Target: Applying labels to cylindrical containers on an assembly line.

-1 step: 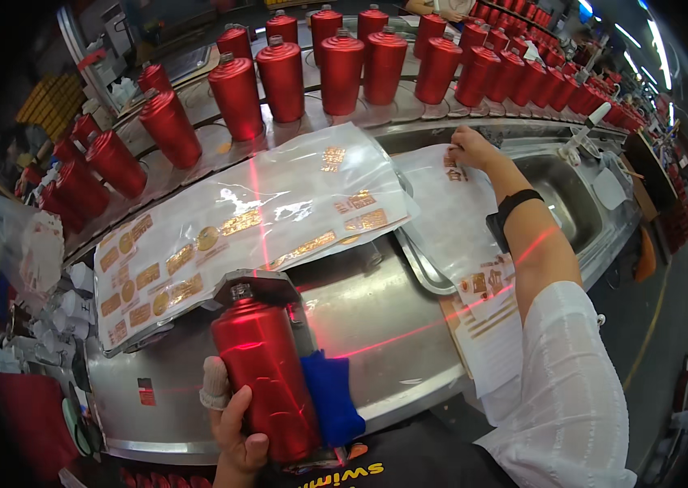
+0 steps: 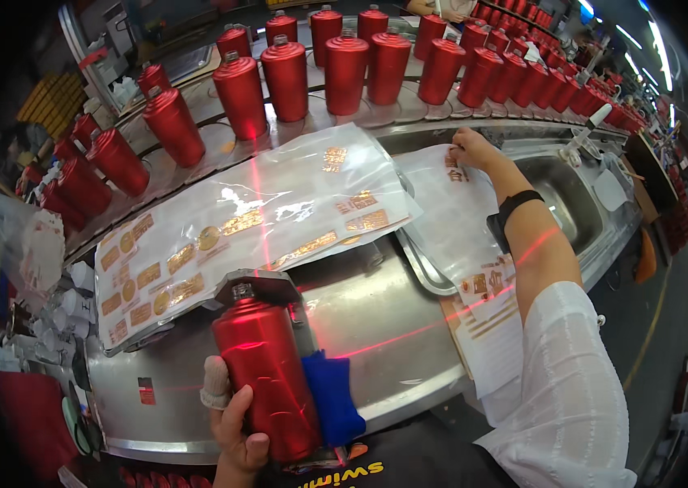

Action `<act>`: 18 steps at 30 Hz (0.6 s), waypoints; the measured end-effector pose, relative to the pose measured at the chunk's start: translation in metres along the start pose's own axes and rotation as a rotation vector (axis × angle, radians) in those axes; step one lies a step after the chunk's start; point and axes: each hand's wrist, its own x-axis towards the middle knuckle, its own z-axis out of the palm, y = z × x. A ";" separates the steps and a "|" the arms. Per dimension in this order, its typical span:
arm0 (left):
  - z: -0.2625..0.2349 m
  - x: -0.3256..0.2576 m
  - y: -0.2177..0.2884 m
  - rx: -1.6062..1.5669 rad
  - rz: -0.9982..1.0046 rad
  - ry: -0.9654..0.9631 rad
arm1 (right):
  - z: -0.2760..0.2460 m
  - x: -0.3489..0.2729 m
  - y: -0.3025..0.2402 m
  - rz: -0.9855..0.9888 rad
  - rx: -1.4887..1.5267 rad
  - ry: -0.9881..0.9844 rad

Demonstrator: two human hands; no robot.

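My left hand (image 2: 238, 419) is closed round the side of a metallic red bottle (image 2: 269, 382), with a pale cloth sleeve on one finger. The bottle lies tilted, its neck towards a dark metal holder (image 2: 258, 286). A blue cloth (image 2: 332, 396) hangs against its right side. Farther off, my right hand (image 2: 472, 150) pinches at the gold lettering near the top of a thin white decal sheet (image 2: 447, 213); its fingertips partly hide the contact. That sheet lies over a metal tray (image 2: 419, 272). To its left spreads a pile of glossy gold-printed decal sheets (image 2: 279, 207).
Behind the steel worktop (image 2: 392, 313), a curved conveyor (image 2: 311, 126) carries many upright red bottles (image 2: 346, 75). A steel sink (image 2: 567, 199) is at the right, with a white-handled tool (image 2: 596, 118) beside it. Crumpled white scraps (image 2: 71, 305) crowd the left edge. Red laser lines cross the work area.
The red bottles on the conveyor have shifted slightly to the right. Both my hands and the held bottle stay practically where they were.
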 end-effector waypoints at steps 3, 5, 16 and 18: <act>0.000 0.001 -0.001 0.003 0.005 -0.008 | 0.001 0.004 0.014 0.021 0.035 0.004; -0.001 0.001 0.001 0.019 0.003 -0.020 | 0.002 0.006 0.013 0.031 0.051 -0.007; -0.001 0.003 -0.001 0.009 0.015 -0.021 | -0.001 -0.003 -0.004 -0.105 -0.070 0.166; -0.004 0.002 -0.003 0.012 0.029 -0.037 | 0.006 0.000 0.008 -0.082 -0.015 0.118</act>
